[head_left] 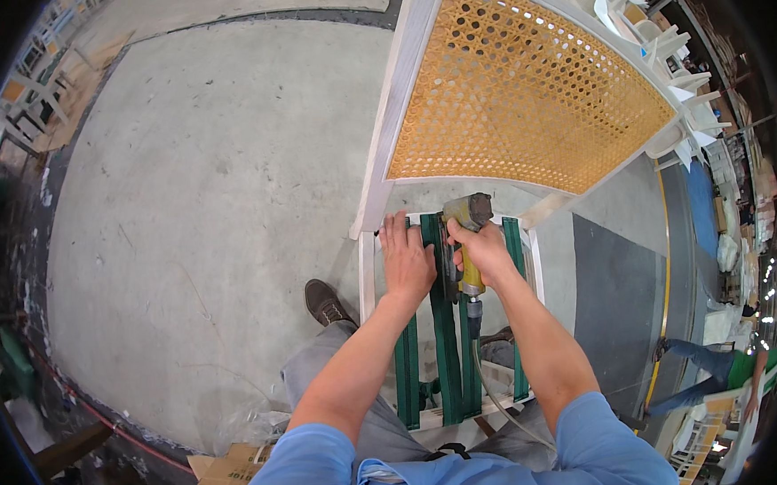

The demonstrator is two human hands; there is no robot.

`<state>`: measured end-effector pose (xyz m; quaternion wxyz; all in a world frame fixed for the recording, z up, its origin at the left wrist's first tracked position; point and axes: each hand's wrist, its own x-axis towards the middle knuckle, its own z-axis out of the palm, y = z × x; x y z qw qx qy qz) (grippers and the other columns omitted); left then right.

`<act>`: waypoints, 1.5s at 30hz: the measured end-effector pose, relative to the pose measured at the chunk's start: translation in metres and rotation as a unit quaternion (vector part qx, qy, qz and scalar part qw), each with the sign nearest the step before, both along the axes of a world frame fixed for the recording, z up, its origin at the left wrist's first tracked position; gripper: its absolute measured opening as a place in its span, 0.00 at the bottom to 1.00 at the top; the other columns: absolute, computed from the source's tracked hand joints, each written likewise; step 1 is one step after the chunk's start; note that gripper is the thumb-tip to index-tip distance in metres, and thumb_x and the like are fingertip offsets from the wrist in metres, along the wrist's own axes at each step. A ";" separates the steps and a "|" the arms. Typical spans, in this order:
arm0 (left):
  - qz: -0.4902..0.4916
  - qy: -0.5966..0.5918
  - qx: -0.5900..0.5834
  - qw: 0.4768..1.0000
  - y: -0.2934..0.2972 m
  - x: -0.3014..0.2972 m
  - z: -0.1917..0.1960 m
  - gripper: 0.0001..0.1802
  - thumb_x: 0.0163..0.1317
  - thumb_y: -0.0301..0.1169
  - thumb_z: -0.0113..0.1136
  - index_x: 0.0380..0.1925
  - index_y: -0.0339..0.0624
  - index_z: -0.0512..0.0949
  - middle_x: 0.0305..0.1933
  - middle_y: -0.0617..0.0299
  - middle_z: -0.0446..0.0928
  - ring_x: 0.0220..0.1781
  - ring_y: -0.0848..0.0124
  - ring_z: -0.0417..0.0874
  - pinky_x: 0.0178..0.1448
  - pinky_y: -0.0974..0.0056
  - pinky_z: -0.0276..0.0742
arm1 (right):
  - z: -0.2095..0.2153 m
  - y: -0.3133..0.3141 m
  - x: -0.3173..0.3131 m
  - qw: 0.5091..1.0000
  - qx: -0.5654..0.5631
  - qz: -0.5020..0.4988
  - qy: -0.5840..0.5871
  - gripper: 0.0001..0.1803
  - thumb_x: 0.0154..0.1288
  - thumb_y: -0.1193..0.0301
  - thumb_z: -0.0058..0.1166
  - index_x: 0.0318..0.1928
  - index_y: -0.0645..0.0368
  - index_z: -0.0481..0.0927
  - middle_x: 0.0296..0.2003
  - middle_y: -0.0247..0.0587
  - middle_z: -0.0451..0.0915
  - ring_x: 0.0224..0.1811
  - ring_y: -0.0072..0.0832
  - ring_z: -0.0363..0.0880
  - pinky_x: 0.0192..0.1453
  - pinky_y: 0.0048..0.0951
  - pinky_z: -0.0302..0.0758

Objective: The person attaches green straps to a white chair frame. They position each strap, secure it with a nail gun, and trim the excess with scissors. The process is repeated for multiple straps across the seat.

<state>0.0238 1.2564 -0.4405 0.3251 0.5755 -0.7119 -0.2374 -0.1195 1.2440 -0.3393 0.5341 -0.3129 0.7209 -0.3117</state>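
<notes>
A white chair frame (368, 275) stands before me, with dark green webbing straps (447, 363) running lengthwise across its seat opening. Its tall back, filled with a tan woven cane panel (522, 92), rises on the far side. My right hand (485, 250) is wrapped round a yellow and grey air stapler (468, 209), held over the straps close to the far seat rail; a hose leads from its lower end towards me. Beside it, my left hand (408, 263) lies with fingers stretched out over a strap and the far rail. The stapler's tip is hard to make out.
My shoe (328, 301) is left of the frame. A cardboard box (229, 474) and clear plastic lie at lower left. Several white chair frames (671, 56) are stacked at upper right. A person in a green shirt (752, 367) is at far right, beside a yellow floor line (666, 279).
</notes>
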 end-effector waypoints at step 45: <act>0.026 -0.042 0.007 0.999 -0.002 -0.003 0.006 0.15 0.59 0.31 0.72 0.39 0.29 0.85 0.84 0.41 0.59 0.87 0.38 0.53 0.88 0.37 0.48 | 0.011 0.011 -0.001 0.999 0.001 0.020 0.025 0.16 0.77 0.58 0.65 0.49 0.58 0.84 0.37 0.35 0.85 0.21 0.24 0.78 0.23 0.30 0.74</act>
